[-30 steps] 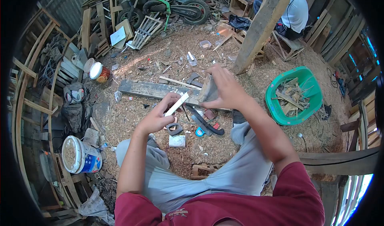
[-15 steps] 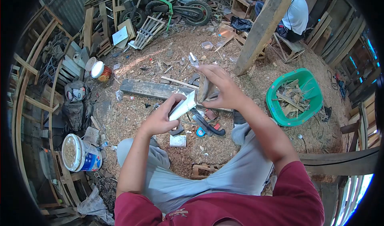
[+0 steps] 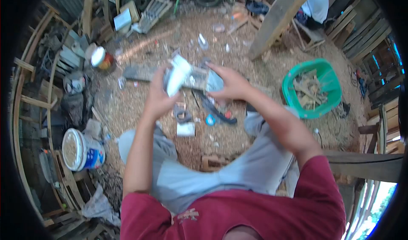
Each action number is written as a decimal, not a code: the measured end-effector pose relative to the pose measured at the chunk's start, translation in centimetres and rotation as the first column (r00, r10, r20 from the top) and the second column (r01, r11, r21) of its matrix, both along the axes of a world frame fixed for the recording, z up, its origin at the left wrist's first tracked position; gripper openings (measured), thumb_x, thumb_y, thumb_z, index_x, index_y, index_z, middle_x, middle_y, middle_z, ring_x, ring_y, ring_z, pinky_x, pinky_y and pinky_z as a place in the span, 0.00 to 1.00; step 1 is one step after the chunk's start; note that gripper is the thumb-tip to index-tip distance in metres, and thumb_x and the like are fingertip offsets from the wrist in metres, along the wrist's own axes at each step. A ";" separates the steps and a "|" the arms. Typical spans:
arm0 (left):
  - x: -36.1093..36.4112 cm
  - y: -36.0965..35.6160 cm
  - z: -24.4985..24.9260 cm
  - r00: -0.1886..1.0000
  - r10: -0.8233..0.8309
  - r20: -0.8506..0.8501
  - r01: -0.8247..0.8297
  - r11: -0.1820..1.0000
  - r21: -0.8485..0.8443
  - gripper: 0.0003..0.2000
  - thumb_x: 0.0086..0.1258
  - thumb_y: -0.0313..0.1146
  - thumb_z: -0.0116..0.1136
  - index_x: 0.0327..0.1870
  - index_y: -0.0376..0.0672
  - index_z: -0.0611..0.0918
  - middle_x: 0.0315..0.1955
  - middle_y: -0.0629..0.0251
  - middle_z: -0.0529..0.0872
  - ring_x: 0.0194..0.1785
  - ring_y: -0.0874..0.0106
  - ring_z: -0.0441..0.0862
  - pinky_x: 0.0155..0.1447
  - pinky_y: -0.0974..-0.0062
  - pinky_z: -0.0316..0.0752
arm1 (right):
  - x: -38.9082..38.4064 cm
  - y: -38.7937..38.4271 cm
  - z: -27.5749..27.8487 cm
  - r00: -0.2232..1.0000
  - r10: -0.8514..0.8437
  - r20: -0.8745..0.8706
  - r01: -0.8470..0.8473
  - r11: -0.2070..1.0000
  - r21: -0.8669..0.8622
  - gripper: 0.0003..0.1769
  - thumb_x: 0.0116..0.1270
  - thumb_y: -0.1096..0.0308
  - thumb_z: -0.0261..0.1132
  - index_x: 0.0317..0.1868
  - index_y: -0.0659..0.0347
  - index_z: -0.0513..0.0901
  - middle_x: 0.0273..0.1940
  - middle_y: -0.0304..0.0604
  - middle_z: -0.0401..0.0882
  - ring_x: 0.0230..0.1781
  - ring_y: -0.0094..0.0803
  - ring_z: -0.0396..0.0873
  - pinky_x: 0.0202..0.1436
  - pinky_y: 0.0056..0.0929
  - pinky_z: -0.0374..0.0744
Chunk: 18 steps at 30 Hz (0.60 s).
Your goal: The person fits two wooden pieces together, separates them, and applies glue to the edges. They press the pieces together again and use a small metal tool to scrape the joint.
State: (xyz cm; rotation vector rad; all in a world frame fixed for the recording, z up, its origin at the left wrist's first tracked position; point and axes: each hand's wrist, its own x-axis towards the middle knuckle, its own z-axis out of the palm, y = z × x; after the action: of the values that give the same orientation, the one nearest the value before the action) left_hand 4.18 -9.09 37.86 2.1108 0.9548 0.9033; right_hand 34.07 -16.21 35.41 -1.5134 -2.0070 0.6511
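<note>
My left hand [image 3: 159, 96] is closed around a white, flat-sided piece [image 3: 179, 73], blurred by motion and tilted upward. To its right, my right hand [image 3: 231, 85] curls its thumb and fingers about a small grey piece [image 3: 214, 82] whose kind I cannot tell. Both hands are over a long weathered wooden plank [image 3: 140, 73] lying on the ground. Nearer my legs lie a dark curved handle-like tool [image 3: 219, 111], a round blue item [image 3: 210, 120] and a small white block [image 3: 185, 129].
A green tub [image 3: 291, 97] of wood scraps stands at right. White buckets [image 3: 73, 148] [image 3: 98, 56] are on the left. A wooden post [image 3: 276, 25] rises ahead, with a person in a white shirt [image 3: 316, 4] behind it. Wood shavings cover the ground.
My hands have moved apart, the left one going up and left with the white piece. The piece in my right hand now shows a grey face. The view has tilted downward.
</note>
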 end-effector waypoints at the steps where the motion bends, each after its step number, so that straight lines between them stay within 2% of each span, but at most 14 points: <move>1: -0.4 0.7 -1.1 0.998 0.049 0.031 -0.048 0.999 -0.016 0.36 0.55 0.30 0.70 0.70 0.40 0.74 0.62 0.48 0.81 0.66 0.53 0.82 0.71 0.60 0.75 | -0.5 0.1 -2.1 1.000 -0.005 0.002 0.004 1.000 0.030 0.60 0.54 0.42 0.82 0.82 0.64 0.67 0.68 0.65 0.80 0.69 0.60 0.80 0.74 0.47 0.77; 3: -1.3 1.6 -1.8 0.993 0.109 0.034 -0.103 0.984 -0.148 0.34 0.60 0.25 0.66 0.72 0.41 0.73 0.59 0.54 0.84 0.59 0.67 0.82 0.62 0.66 0.79 | -2.3 -0.6 -6.1 1.000 -0.006 0.010 0.005 0.995 0.100 0.60 0.54 0.42 0.82 0.81 0.64 0.68 0.67 0.65 0.81 0.67 0.59 0.81 0.73 0.47 0.78; 4: -1.8 2.3 -2.7 0.988 0.152 0.030 -0.147 0.980 -0.134 0.33 0.61 0.26 0.67 0.71 0.41 0.73 0.56 0.55 0.85 0.56 0.67 0.83 0.59 0.67 0.79 | -3.5 -1.2 -5.9 1.000 -0.027 -0.006 0.027 0.995 -0.096 0.58 0.56 0.45 0.82 0.80 0.65 0.68 0.73 0.65 0.77 0.71 0.59 0.78 0.75 0.45 0.75; 6: -2.7 3.1 -3.8 0.973 0.230 0.021 -0.228 0.970 -0.087 0.32 0.64 0.28 0.69 0.71 0.40 0.73 0.51 0.56 0.86 0.50 0.69 0.84 0.55 0.69 0.80 | -4.9 -1.8 -9.3 0.997 0.039 0.069 -0.029 0.989 -0.146 0.58 0.55 0.45 0.82 0.80 0.66 0.68 0.73 0.65 0.76 0.71 0.60 0.78 0.75 0.45 0.76; 7: -2.7 2.4 -2.9 0.961 0.274 0.032 -0.263 0.945 -0.197 0.32 0.64 0.29 0.69 0.71 0.40 0.73 0.51 0.55 0.86 0.49 0.69 0.84 0.54 0.70 0.80 | -5.5 -2.3 -11.4 0.992 0.072 0.103 -0.054 0.984 -0.169 0.57 0.55 0.45 0.82 0.79 0.66 0.68 0.74 0.65 0.75 0.71 0.61 0.78 0.76 0.45 0.76; 8: -2.1 1.8 -1.2 0.948 0.316 0.040 -0.290 0.908 -0.302 0.32 0.65 0.29 0.69 0.71 0.39 0.73 0.50 0.54 0.86 0.48 0.70 0.84 0.53 0.71 0.80 | -6.0 -2.6 -13.5 0.961 0.161 0.226 -0.100 0.960 -0.263 0.58 0.55 0.45 0.82 0.79 0.66 0.67 0.71 0.64 0.77 0.69 0.60 0.79 0.73 0.47 0.78; 9: -2.2 1.5 -0.5 0.933 0.357 0.045 -0.310 0.861 -0.402 0.32 0.65 0.30 0.69 0.72 0.39 0.73 0.50 0.54 0.86 0.47 0.71 0.84 0.52 0.71 0.80 | -6.8 -3.0 -15.1 0.934 0.244 0.261 -0.138 0.920 -0.367 0.58 0.55 0.45 0.82 0.79 0.66 0.67 0.70 0.63 0.78 0.68 0.59 0.80 0.72 0.48 0.79; 10: -2.5 1.8 -1.0 0.929 0.366 0.062 -0.325 0.884 -0.337 0.35 0.63 0.36 0.72 0.71 0.34 0.73 0.50 0.47 0.89 0.39 0.70 0.89 0.43 0.67 0.83 | -7.7 -3.3 -16.7 0.900 0.326 0.290 -0.165 0.870 -0.465 0.58 0.54 0.45 0.83 0.78 0.66 0.67 0.69 0.62 0.79 0.67 0.58 0.80 0.71 0.49 0.80; 11: -3.0 1.9 -1.4 0.924 0.377 0.062 -0.335 0.878 -0.343 0.35 0.63 0.36 0.72 0.71 0.35 0.73 0.49 0.47 0.89 0.39 0.69 0.89 0.44 0.67 0.83 | -8.5 -3.6 -18.2 0.859 0.404 0.315 -0.177 0.812 -0.557 0.58 0.54 0.45 0.83 0.78 0.66 0.67 0.67 0.61 0.80 0.67 0.58 0.81 0.69 0.49 0.81; 14: -3.7 1.2 -1.1 0.917 0.395 0.047 -0.357 0.868 -0.345 0.35 0.62 0.37 0.72 0.71 0.35 0.73 0.48 0.48 0.89 0.40 0.66 0.89 0.45 0.66 0.83 | -11.5 -6.0 -25.1 0.795 0.432 0.426 -0.176 0.836 -0.520 0.58 0.53 0.45 0.83 0.78 0.65 0.66 0.65 0.58 0.80 0.64 0.55 0.82 0.65 0.50 0.83; 17: -4.9 1.0 -1.7 0.916 0.402 -0.009 -0.381 0.861 -0.337 0.35 0.62 0.38 0.73 0.71 0.35 0.73 0.49 0.47 0.88 0.42 0.63 0.90 0.47 0.65 0.84 | -14.2 -7.3 -29.4 0.826 0.437 0.356 -0.207 0.822 -0.530 0.59 0.53 0.46 0.83 0.79 0.65 0.66 0.66 0.57 0.79 0.64 0.56 0.82 0.65 0.48 0.83; 18: -5.1 0.9 -1.5 0.913 0.408 -0.025 -0.388 0.848 -0.360 0.35 0.62 0.39 0.73 0.70 0.36 0.74 0.49 0.47 0.88 0.44 0.61 0.90 0.49 0.64 0.84 | -15.4 -7.2 -29.7 0.809 0.454 0.374 -0.191 0.804 -0.563 0.60 0.52 0.45 0.83 0.79 0.64 0.66 0.68 0.55 0.78 0.67 0.54 0.79 0.69 0.51 0.80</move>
State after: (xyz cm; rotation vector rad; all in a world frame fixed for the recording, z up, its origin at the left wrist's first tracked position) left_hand -0.96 -8.22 36.41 1.5974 1.4459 0.8938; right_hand 18.68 -23.39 5.66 -1.7633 -2.6984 1.0928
